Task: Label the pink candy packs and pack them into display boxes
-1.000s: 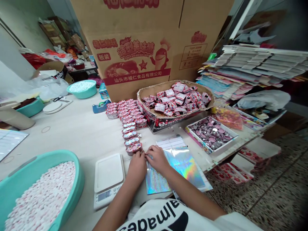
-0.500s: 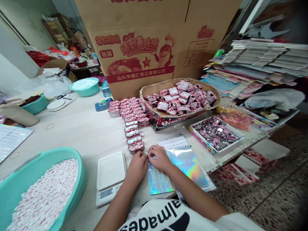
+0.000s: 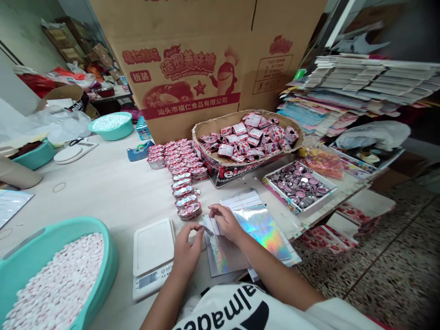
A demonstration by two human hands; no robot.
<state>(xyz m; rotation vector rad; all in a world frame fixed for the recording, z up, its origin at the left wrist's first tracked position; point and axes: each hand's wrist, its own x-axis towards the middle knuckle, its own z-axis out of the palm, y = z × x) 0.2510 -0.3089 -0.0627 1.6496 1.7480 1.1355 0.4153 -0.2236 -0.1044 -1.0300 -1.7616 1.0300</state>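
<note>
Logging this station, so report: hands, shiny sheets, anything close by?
Left hand pinching silvery strip. Right hand at shiny sheets. Scale close beside left hand.

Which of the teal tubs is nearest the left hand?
The big tub in the foreground, holding pinkish-white pieces. The smaller tub of white pieces and the left-edge tub both sit farther back.

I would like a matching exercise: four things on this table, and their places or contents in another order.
1. Large oval turquoise basin
2. Square white digital scale
3. Small blue tape dispenser
4. Shallow rectangular white-edged box

A. Near rows of red-and-white packets
B. Holds round mauve and silver pieces
C. Holds small white and pale pink pieces
D. Between the basin and the left hand

Pairs: 1-C, 2-D, 3-A, 4-B
</note>
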